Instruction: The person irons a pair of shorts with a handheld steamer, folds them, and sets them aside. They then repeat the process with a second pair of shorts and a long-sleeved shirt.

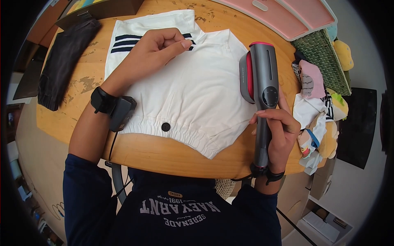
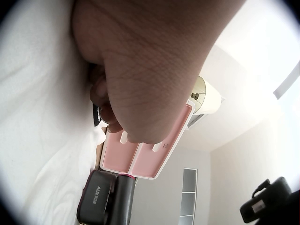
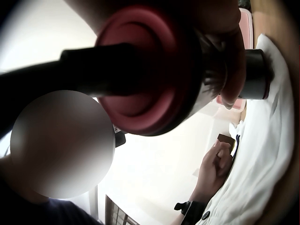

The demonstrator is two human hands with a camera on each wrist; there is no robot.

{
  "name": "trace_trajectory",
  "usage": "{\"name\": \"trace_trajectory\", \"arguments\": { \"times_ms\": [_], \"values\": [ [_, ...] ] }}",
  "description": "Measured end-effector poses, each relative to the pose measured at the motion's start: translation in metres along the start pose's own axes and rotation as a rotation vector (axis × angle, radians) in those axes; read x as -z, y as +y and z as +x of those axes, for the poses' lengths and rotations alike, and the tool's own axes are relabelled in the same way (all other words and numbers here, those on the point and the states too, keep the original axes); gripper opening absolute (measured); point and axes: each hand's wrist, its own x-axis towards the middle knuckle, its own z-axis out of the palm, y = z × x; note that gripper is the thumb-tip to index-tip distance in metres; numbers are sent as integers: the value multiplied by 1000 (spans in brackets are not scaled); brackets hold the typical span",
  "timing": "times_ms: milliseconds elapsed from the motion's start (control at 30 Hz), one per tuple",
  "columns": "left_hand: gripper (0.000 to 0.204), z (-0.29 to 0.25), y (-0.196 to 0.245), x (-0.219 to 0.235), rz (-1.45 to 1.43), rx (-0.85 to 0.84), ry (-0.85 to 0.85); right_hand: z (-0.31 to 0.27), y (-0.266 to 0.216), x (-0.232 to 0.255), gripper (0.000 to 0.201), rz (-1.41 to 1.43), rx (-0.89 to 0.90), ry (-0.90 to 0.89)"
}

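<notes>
White cotton shorts (image 1: 197,90) with an elastic waistband, one round black button (image 1: 166,127) and dark stripes (image 1: 127,37) lie spread across the middle of a honey-coloured wooden table (image 1: 135,149), the waistband toward the person. The table's finish is worn off in brownish patches, mostly on the far and left sides.

Over the striped leg, the left hand (image 1: 158,49) has its fingers curled inward and its thumb laid across; I cannot tell whether they pinch any cloth. The right hand (image 1: 283,129) grasps the handle of a grey handheld garment iron with pink trim (image 1: 264,78), whose head stands at the right edge of the shorts.

To the left lies a folded piece of dark clothing (image 1: 67,61). At the far edge sits a pink two-compartment tray with a white rim (image 1: 283,16); to the right, a green woven basket (image 1: 320,53) stands beyond a heap of small mixed clothes (image 1: 312,110). Pale walls surround the room, and the left wrist view shows a cream lampshade (image 2: 209,98) past the tray.
</notes>
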Motion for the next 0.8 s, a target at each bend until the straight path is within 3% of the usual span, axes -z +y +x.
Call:
{"name": "trace_trajectory", "arguments": {
  "times_ms": [200, 267, 333, 467, 567, 800],
  "values": [
    [20, 1, 1, -1, -24, -18, 13, -10, -10, 4, 24, 108, -30, -49],
    [20, 1, 1, -2, -46, -13, 11, -13, -9, 4, 24, 186, 49, -184],
    [20, 1, -1, -2, -49, -13, 11, -17, -11, 7, 25, 290, -17, -241],
    [20, 0, 0, -2, -55, -20, 6, -27, -11, 3, 26, 402, 20, -537],
    [20, 0, 2, -2, -29, -16, 9, -22, -14, 4, 24, 210, 87, -835],
    [21, 1, -1, 0, -38, -7, -13, -23, -12, 3, 22, 182, 65, -782]
  ]
}}
